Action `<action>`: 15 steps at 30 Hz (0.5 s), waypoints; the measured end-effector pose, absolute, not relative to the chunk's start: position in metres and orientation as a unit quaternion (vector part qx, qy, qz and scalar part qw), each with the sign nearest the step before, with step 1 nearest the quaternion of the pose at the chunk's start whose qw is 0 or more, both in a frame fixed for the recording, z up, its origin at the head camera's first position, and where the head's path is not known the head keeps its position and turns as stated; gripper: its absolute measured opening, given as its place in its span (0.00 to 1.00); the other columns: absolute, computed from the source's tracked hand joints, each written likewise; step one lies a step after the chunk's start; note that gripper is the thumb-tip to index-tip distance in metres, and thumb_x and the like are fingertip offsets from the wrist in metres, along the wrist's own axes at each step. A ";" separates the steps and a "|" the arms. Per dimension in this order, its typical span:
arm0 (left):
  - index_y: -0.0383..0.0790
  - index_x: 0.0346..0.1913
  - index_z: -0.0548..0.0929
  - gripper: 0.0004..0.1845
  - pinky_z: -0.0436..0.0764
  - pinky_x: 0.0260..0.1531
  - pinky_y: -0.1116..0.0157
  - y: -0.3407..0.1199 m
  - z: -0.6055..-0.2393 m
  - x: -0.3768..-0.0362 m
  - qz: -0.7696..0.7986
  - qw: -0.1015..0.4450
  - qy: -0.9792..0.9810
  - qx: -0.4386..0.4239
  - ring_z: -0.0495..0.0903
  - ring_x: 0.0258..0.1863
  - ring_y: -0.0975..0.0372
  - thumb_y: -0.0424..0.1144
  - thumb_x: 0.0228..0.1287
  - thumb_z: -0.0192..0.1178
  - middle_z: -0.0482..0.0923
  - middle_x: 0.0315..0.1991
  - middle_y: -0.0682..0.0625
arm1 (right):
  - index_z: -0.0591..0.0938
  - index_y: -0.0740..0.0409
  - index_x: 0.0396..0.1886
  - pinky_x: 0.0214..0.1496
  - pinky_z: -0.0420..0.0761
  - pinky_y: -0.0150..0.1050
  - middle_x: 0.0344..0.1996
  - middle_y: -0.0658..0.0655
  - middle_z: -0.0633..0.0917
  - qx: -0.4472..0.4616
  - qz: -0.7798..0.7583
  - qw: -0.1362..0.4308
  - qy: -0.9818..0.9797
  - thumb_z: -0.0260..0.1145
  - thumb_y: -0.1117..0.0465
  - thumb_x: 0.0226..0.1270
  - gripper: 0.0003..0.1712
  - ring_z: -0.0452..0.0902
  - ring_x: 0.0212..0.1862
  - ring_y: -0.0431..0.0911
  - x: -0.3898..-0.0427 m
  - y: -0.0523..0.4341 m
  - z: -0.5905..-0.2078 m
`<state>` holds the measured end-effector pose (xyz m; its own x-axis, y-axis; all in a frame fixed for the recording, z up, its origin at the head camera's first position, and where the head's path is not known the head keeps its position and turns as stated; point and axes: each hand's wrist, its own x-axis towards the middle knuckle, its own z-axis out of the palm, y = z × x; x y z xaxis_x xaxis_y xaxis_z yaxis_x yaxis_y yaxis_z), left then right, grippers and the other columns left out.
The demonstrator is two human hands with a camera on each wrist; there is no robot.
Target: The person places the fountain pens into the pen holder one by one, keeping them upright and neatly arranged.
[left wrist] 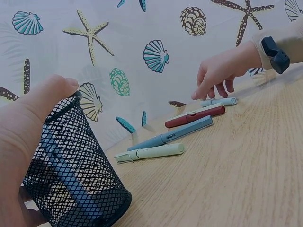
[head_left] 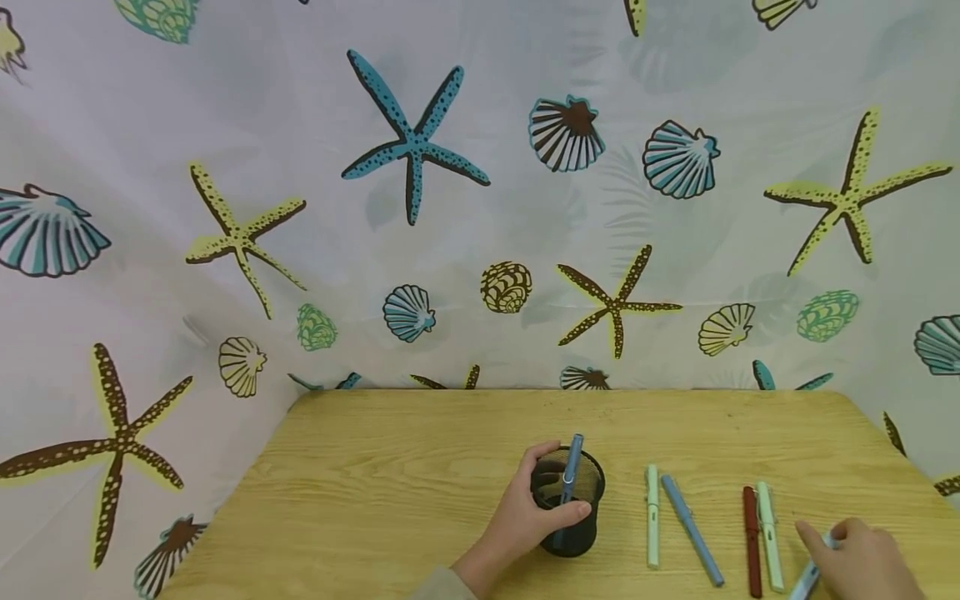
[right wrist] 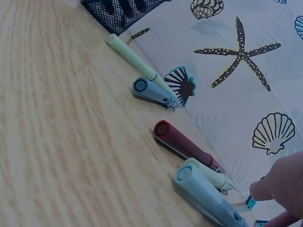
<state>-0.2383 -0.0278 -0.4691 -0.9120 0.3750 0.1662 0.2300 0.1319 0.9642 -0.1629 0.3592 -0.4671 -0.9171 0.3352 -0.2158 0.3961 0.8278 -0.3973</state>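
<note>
My left hand [head_left: 517, 510] grips a black mesh pen cup [head_left: 582, 540] around its side, with the thumb at the front. One blue pen [head_left: 572, 463] stands in the cup, leaning, its clip end above the rim. Over at the right, my right hand [head_left: 866, 560] is at a light blue pen [right wrist: 203, 194] lying on the table. The left wrist view shows the right hand's fingers [left wrist: 220, 90] hanging loosely just above that pen. In the right wrist view, thumb and finger are apart near the pen's far end.
Between the hands lie a light green pen [head_left: 652, 521], a blue pen [head_left: 693, 532], a dark red pen [head_left: 752, 546] and another light green pen [head_left: 770, 542]. The wooden table [head_left: 360, 483] meets a shell-and-starfish patterned cloth [head_left: 465, 233] at the back and sides.
</note>
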 end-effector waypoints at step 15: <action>0.64 0.65 0.60 0.39 0.71 0.49 0.49 -0.029 -0.468 -0.236 0.625 0.058 0.751 0.204 0.69 0.56 0.54 0.50 0.52 0.69 0.69 0.54 0.52 | 0.66 0.79 0.34 0.29 0.73 0.44 0.23 0.65 0.73 0.263 -0.230 0.067 0.934 0.59 0.50 0.64 0.30 0.72 0.27 0.53 -0.167 0.352 -0.470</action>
